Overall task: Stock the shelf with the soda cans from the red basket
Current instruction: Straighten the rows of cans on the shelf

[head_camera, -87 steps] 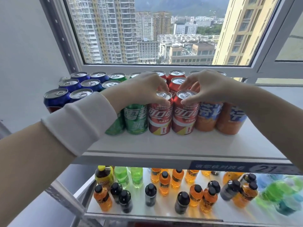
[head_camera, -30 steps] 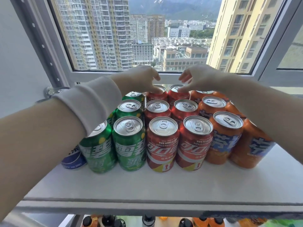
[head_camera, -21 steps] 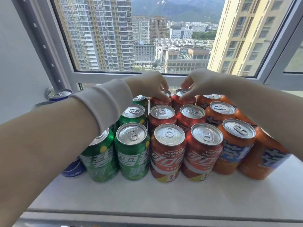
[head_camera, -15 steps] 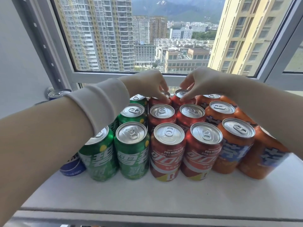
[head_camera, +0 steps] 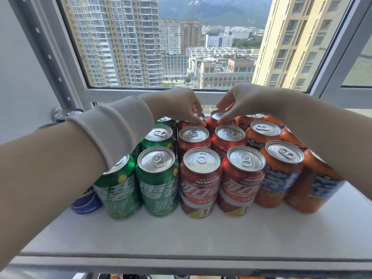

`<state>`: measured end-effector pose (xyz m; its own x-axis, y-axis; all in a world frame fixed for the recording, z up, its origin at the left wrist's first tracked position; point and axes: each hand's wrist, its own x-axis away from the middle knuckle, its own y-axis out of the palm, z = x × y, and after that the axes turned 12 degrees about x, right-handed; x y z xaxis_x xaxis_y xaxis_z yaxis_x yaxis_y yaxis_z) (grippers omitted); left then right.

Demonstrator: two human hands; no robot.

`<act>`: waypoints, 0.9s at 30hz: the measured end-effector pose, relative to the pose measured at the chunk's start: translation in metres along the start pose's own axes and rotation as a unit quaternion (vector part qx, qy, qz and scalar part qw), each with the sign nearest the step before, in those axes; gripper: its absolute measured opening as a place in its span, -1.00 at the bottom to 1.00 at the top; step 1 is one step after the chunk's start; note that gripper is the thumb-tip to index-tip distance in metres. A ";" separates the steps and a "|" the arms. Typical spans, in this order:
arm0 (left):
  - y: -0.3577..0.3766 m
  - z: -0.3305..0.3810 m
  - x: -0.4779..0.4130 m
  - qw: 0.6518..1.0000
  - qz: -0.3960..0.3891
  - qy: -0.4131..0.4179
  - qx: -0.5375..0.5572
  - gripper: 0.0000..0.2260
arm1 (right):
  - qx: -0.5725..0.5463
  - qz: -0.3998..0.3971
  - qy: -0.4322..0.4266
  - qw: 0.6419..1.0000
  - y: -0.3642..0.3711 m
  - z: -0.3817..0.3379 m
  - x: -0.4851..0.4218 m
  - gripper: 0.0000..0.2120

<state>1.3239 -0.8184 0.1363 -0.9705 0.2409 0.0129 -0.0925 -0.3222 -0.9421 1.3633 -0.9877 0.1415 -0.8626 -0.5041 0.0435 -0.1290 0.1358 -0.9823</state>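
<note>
White shelf (head_camera: 201,236) under window (head_camera: 181,47), soda cans (head_camera: 201,178) packed toward back edge; left hand (head_camera: 179,104) grips rear-left red can (head_camera: 198,117) rim, right hand (head_camera: 243,100) pinches rear-right red can (head_camera: 217,116) rim.

On the white shelf (head_camera: 181,238), 2 far red cola cans are gripped by their tops: left can (head_camera: 199,117) by the left hand (head_camera: 177,105), right can (head_camera: 218,116) by the right hand (head_camera: 243,99).

Tight-packed soda cans (head_camera: 228,133) leave us one clear strip of shelf (head_camera: 181,238)
From 9 to 3 o'clock, green cans (head_camera: 157,178), red cans (head_camera: 200,178) and orange cans (head_camera: 279,174) stand tight together; we can pass only over their tops. The 6 o'clock edge lies bare; the window frame (head_camera: 153,94) walls off 12.
</note>
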 end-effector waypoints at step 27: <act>0.070 0.151 0.058 0.995 0.056 0.080 -0.021 -0.46 | -0.016 0.141 0.043 0.989 0.018 0.089 0.188 -0.46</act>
<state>1.2273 -0.9646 0.1220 -0.9261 0.3486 -0.1440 0.0280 -0.3173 -0.9479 1.2425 -1.1555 0.1158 -0.9044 -0.3683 -0.2156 0.1091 0.2890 -0.9511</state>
